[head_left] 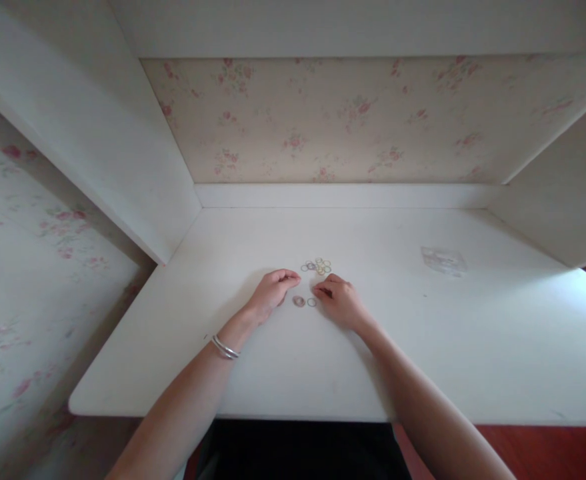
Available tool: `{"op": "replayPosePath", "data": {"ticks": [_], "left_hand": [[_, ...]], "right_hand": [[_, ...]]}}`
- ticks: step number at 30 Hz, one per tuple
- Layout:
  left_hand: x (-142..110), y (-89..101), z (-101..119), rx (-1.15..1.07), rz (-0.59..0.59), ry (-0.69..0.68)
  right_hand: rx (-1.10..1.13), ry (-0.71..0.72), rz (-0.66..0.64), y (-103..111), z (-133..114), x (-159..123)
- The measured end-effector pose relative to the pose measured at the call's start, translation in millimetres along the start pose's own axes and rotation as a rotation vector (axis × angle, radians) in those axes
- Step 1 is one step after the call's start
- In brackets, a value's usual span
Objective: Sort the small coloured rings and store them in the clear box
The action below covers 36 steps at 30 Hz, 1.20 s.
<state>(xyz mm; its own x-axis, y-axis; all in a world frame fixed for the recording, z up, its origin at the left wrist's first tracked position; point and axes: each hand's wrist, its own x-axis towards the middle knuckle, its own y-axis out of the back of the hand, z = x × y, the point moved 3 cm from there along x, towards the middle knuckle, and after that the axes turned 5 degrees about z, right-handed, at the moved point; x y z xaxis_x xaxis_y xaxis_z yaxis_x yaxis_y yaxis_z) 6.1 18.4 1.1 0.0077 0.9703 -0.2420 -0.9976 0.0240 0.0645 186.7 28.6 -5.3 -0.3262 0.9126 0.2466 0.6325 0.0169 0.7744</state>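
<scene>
Head view: your left hand [273,292] and right hand [340,301] have fingertips drawn narrow; whether either pinches something, I cannot tell. A pinkish ring [295,303] and thin ring [311,307] lie nearer the desk's [303,380] front edge than the ring pile [320,269], presumably keeping them separate.

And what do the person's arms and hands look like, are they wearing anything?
The left arm wears a shiny silver bracelet that looks like thin bands side by side. The right arm shows no bracelet. Both arms are bare as far as we can see, and the left hand and right hand have no gloves. Their fingernails are too small to make out.
</scene>
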Motion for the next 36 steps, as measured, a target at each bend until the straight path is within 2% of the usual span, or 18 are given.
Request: {"op": "replayPosePath", "data": {"ticks": [9,16,29,36], "left_hand": [[-1.2,0.0,2.1,-0.017,-0.011,0.002],[-0.9,0.0,2.2,-0.019,-0.024,-0.003],[-1.3,-1.3,3.8,-0.018,-0.041,-0.005],[-2.8,-1.6,5.7,0.031,-0.041,-0.017]], "right_hand": [[0.157,0.061,0.005,3.9,0.5,-6.3],[0.061,0.173,-0.093,6.2,-8.2,-10.5],[-0.005,0.200,-0.105,5.2,-7.9,-12.2],[-0.020,0.248,-0.154,5.0,-9.8,-13.6]]}}
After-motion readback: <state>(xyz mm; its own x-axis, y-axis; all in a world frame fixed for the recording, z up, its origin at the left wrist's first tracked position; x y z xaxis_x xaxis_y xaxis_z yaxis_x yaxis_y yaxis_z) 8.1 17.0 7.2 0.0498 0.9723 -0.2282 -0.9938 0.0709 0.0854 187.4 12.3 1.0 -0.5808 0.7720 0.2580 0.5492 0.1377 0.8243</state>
